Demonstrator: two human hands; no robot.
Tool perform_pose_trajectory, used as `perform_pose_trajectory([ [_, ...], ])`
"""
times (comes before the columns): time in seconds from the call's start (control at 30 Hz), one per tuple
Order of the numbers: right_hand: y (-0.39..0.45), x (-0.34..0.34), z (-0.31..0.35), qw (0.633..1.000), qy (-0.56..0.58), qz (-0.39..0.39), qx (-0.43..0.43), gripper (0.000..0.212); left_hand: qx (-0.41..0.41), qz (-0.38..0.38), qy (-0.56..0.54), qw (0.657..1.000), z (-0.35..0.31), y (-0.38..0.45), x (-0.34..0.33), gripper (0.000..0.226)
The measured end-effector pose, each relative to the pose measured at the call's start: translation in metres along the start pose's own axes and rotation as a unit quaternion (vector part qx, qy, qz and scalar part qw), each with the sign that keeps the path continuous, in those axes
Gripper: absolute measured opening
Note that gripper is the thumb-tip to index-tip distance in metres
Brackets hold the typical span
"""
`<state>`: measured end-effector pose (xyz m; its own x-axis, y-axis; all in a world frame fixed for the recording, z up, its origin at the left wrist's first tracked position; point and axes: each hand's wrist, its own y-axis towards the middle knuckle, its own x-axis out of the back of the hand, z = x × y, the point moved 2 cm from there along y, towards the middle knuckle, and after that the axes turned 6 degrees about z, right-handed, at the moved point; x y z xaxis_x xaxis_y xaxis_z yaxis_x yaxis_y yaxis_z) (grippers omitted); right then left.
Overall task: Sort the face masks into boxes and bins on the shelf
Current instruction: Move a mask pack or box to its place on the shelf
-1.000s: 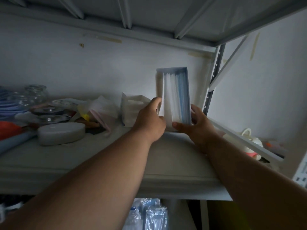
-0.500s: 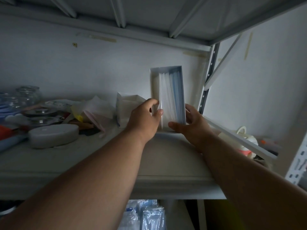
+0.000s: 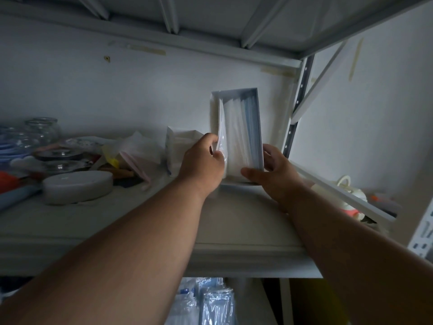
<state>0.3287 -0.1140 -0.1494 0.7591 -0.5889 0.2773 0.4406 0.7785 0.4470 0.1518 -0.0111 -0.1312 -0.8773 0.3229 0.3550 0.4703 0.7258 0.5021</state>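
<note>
Dim metal shelf (image 3: 131, 221) at chest height, pale wall behind, underside of the next shelf overhead. At your far left: glass jars (image 3: 42, 129) at the back, glass lids (image 3: 62, 154) in front of them, and a flat round grey case (image 3: 78, 186) nearer the shelf edge. Further in, a loose heap of crumpled plastic bags (image 3: 133, 148), yellow and pink bits showing through. Just beside that, a small white pack (image 3: 180, 146) standing upright, partly behind your left hand.

Your left hand (image 3: 202, 164) has fingers curled, pinching a clear-wrapped mask (image 3: 221, 137) at the left side of the box. White box (image 3: 236, 134) stands on end on the shelf, open face toward you, tilted slightly back, near the right-hand upright. Inside: wrapped face masks (image 3: 243, 130) packed on edge, white ones to the left, blue ones to the right.

Your right hand (image 3: 275, 173) grips the box's lower right corner, thumb across the bottom front, fingers round the side.

Right of the slotted upright (image 3: 296, 106): blurred white and orange objects, not identifiable. Below the shelf, bagged blue masks (image 3: 210, 301).
</note>
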Motion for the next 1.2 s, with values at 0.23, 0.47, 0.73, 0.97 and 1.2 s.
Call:
perform_pose_trajectory([
  [0.23,-0.006,-0.001,0.009,0.998,-0.049,0.0,0.026,0.09,0.0,0.031,-0.003,1.0,-0.004,-0.008,0.001,0.082],
  [0.47,-0.004,0.0,0.008,0.998,-0.058,-0.003,0.035,0.09,0.002,0.022,0.027,0.999,-0.003,-0.006,0.0,0.064],
  [0.73,-0.009,-0.003,0.014,0.999,-0.046,0.0,0.028,0.092,0.005,0.023,0.021,1.0,-0.004,-0.005,0.001,0.053],
  [0.97,-0.012,-0.006,0.017,0.998,-0.059,0.004,0.037,0.087,0.001,0.03,-0.002,1.0,-0.005,-0.011,0.002,0.085],
  [1.2,-0.013,-0.008,0.02,0.997,-0.065,0.003,0.034,0.08,0.001,0.027,-0.001,1.0,-0.003,-0.01,0.002,0.086],
])
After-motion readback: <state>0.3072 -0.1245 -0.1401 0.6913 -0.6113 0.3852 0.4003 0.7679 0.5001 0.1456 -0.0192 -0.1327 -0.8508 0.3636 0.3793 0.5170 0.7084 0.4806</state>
